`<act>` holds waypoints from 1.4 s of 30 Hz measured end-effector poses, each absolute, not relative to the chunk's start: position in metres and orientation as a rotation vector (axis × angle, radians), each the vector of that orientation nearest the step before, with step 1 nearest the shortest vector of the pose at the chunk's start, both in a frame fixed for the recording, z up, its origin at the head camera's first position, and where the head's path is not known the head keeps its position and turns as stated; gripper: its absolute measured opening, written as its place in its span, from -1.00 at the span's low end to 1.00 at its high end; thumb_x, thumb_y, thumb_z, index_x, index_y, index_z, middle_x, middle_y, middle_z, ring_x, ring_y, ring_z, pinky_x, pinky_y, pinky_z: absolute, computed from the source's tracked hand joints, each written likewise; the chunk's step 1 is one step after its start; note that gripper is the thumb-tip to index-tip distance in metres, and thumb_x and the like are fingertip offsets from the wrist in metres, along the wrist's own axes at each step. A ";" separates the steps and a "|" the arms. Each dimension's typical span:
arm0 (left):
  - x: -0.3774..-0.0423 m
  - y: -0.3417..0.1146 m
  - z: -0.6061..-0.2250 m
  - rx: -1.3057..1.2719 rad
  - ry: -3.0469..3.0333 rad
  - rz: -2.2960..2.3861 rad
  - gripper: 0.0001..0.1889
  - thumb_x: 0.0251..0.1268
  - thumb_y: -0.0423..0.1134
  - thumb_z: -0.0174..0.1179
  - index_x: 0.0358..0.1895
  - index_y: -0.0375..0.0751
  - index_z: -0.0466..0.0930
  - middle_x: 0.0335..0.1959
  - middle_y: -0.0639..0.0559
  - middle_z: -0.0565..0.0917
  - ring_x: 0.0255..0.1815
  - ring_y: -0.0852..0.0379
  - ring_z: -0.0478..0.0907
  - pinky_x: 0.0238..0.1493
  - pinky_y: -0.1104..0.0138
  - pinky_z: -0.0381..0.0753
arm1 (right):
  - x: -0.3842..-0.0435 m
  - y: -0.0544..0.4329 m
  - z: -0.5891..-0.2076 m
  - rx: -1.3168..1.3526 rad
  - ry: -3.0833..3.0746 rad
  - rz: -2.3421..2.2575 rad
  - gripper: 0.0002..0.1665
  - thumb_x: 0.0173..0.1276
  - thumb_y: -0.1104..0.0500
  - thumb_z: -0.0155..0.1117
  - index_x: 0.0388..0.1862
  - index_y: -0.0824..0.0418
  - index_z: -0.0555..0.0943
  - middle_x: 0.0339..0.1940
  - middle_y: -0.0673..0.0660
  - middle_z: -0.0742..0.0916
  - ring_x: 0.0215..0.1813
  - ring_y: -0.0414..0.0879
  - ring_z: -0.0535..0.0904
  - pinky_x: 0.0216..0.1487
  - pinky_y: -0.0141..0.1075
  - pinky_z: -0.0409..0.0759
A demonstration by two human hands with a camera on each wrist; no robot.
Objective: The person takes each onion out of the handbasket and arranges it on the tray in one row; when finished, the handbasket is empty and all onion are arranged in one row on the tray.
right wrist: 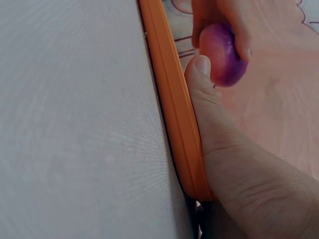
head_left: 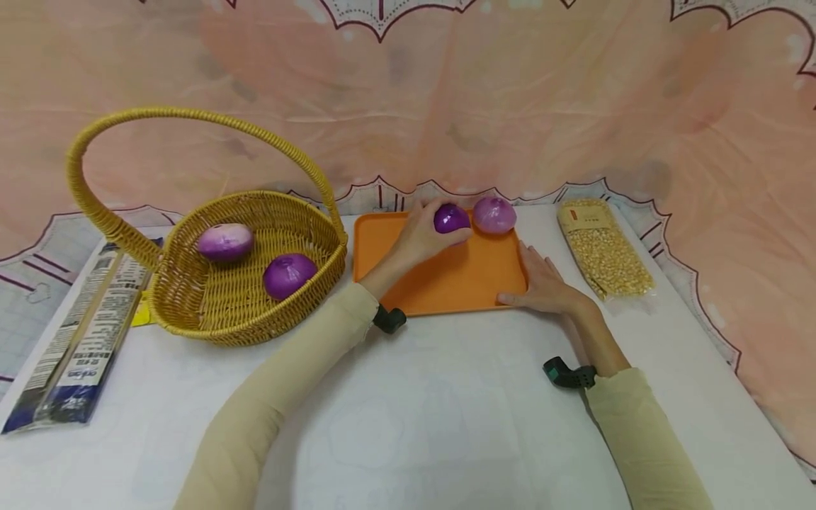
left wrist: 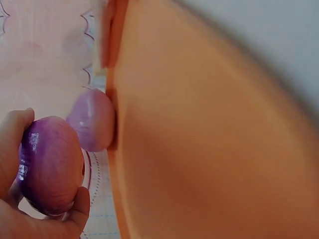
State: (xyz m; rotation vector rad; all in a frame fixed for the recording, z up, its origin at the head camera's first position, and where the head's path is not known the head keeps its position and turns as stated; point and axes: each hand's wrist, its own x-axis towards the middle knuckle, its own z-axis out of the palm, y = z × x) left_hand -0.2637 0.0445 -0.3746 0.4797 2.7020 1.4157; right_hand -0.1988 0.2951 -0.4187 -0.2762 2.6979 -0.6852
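Note:
My left hand [head_left: 423,230] grips a purple onion [head_left: 451,218] between thumb and fingers, over the back part of the orange tray [head_left: 459,283]. In the left wrist view that onion [left wrist: 52,164] looks raised off the tray. A second, paler onion [head_left: 494,215] rests at the tray's back right corner. My right hand [head_left: 542,283] touches the tray's front right corner, fingers extended along the right side and thumb lying on the front rim. The right wrist view shows the thumb [right wrist: 209,107] against the tray rim [right wrist: 172,94].
A yellow wicker basket [head_left: 248,336] with a tall handle stands left of the tray, with two purple onions [head_left: 290,275] inside. Long plastic packages [head_left: 89,340] lie at the far left. A bag of yellow kernels [head_left: 602,248] lies right of the tray. Patterned cloth [head_left: 408,106] hangs behind.

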 end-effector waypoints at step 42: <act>-0.305 0.058 -0.384 0.544 2.815 1.030 -0.27 0.24 0.10 0.26 0.44 0.00 0.26 0.35 -0.17 0.40 0.37 -0.12 0.33 0.38 0.08 0.40 | -0.198 0.297 -0.420 -0.294 2.722 -0.697 0.40 0.19 -0.36 0.25 0.56 0.27 -0.39 0.61 0.33 -0.15 0.61 0.25 -0.34 0.55 0.16 -0.45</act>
